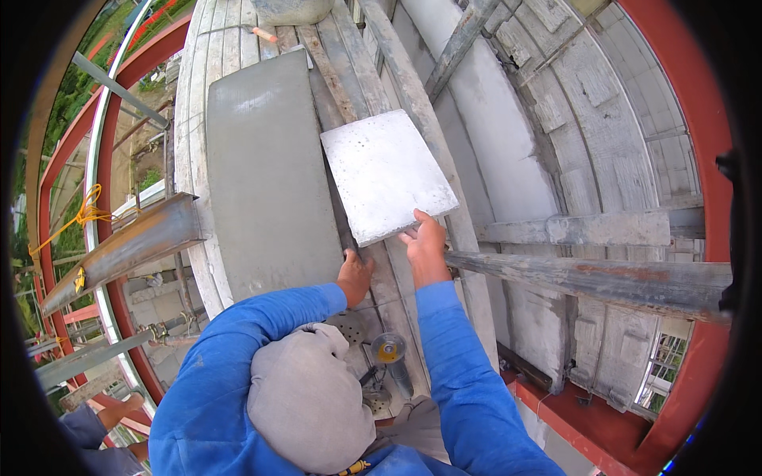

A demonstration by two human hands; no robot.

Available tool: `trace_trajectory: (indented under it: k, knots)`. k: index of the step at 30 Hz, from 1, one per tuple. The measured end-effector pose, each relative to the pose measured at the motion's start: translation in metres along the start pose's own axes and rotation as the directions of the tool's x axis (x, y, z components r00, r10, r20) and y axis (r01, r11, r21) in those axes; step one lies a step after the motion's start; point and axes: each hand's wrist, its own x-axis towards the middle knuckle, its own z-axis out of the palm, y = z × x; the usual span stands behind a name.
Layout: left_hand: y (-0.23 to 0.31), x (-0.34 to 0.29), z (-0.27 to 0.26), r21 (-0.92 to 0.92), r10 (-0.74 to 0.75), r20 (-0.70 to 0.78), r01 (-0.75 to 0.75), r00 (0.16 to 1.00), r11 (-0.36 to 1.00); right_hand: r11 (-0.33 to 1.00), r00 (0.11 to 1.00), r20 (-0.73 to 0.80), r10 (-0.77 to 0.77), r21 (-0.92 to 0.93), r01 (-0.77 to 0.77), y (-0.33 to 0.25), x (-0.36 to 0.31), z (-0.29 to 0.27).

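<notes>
A pale white rectangular slab lies tilted across the planks, to the right of a long grey panel with a smooth surface. My right hand grips the slab's near edge, thumb on top and fingers underneath. My left hand is low beside the slab's near left corner and the panel's right edge. Its fingers are apart, with nothing visible in them; whether they touch the slab I cannot tell. An angle grinder with a yellow-centred disc lies near my feet, between my forearms.
Worn planks form the platform. An orange-handled tool lies at the far end by a rounded grey container. A rusty steel beam juts in from the left, a metal pole from the right. Red framing surrounds the area.
</notes>
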Motion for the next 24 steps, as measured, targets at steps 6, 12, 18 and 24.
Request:
trace_trajectory:
  k: [6, 12, 18, 24]
  knots:
    - [0.007, -0.005, 0.027, -0.016, 0.016, -0.213, -0.020, 0.977, 1.000, 1.000, 0.999, 0.038, -0.011, 0.011, 0.011, 0.002, -0.016, 0.008]
    - [0.004, -0.007, 0.012, -0.130, 0.027, -0.155, -0.048, 0.988, 0.990, 1.000, 1.000, 0.004, -0.005, 0.031, 0.005, 0.013, -0.001, -0.001]
    - [0.015, -0.008, 0.018, -0.025, 0.036, -0.142, -0.040, 0.989, 0.999, 0.993, 0.995, -0.013, 0.103, 0.051, -0.102, 0.058, 0.029, -0.018]
    - [0.006, -0.023, 0.008, -0.006, 0.084, -0.196, -0.087, 0.977, 0.996, 0.993, 0.993, 0.057, 0.102, 0.055, -0.105, 0.075, 0.056, -0.047]
